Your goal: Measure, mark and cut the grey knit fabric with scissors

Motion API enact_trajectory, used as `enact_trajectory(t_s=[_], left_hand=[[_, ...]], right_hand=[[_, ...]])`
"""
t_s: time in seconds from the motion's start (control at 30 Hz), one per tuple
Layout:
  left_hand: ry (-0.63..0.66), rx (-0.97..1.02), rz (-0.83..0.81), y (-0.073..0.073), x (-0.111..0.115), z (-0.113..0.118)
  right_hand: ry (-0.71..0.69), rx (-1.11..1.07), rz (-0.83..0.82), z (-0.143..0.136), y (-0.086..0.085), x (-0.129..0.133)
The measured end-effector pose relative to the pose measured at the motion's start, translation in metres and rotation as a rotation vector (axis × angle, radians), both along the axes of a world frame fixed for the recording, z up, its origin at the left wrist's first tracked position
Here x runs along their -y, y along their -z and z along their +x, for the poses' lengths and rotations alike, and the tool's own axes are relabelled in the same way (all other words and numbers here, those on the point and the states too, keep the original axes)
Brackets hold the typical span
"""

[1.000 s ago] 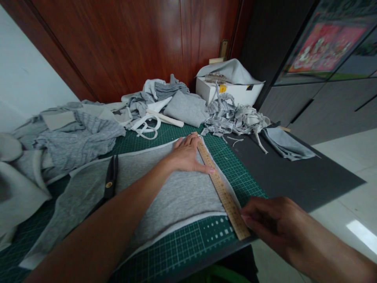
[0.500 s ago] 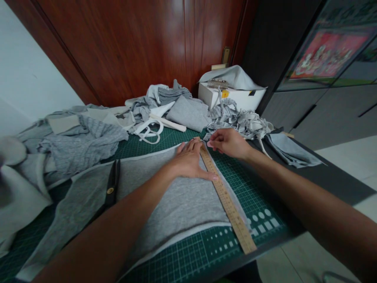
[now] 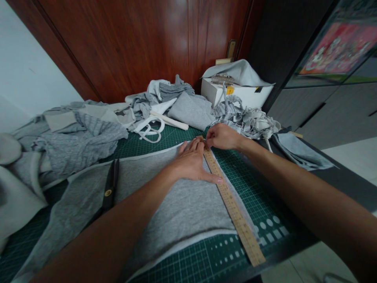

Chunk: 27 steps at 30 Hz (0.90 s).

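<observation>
A grey knit fabric piece (image 3: 188,204) with pale edges lies flat on a green cutting mat (image 3: 188,255). Along its right end runs a wooden ruler (image 3: 235,208), with a narrow strip of fabric showing beyond it. My left hand (image 3: 193,163) is spread flat over fabric and ruler, fingertips near the far end and thumb on the ruler's middle. Beside those fingertips my right hand (image 3: 222,137) is closed in a pinch at the ruler's far end; what it pinches, if anything, is hidden. Black-handled scissors (image 3: 109,188) rest on the fabric, partly behind my left forearm.
Heaps of grey cloth (image 3: 79,137) line the back and left. A white box (image 3: 235,94) with cloth on top stands at the back right, behind tangled fabric strips (image 3: 256,122). Folded grey pieces (image 3: 303,151) lie on the dark table's right side (image 3: 344,177).
My right hand has moved slightly left, from just beside the ruler to its far end, close to my left fingertips. My left hand still presses the ruler. The view has shifted slightly.
</observation>
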<state>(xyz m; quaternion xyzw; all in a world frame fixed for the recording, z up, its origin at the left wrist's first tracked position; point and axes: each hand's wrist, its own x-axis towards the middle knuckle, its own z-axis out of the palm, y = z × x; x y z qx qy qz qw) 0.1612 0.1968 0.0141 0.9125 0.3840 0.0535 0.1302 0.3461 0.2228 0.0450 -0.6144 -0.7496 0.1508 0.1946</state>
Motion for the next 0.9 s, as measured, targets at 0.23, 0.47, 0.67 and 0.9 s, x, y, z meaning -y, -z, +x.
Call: enact_trajectory(t_s=[0.23,0.47,0.67,0.9], left_hand=[[0.003,0.018,0.018,-0.007,0.004,0.000],[0.009,0.013,-0.003,-0.004,0.002,-0.001],[0.013,0.007,-0.017,-0.001,0.001,-0.002],[0.020,0.010,0.003,-0.001,0.002,-0.002]], right_hand=[[0.010,0.018,0.019,-0.004,-0.003,-0.026],[0.173,-0.175,0.118,0.007,0.012,-0.027],[0.107,-0.375,-0.001,0.024,0.013,0.028],[0.029,-0.725,-0.287,0.028,0.000,0.114]])
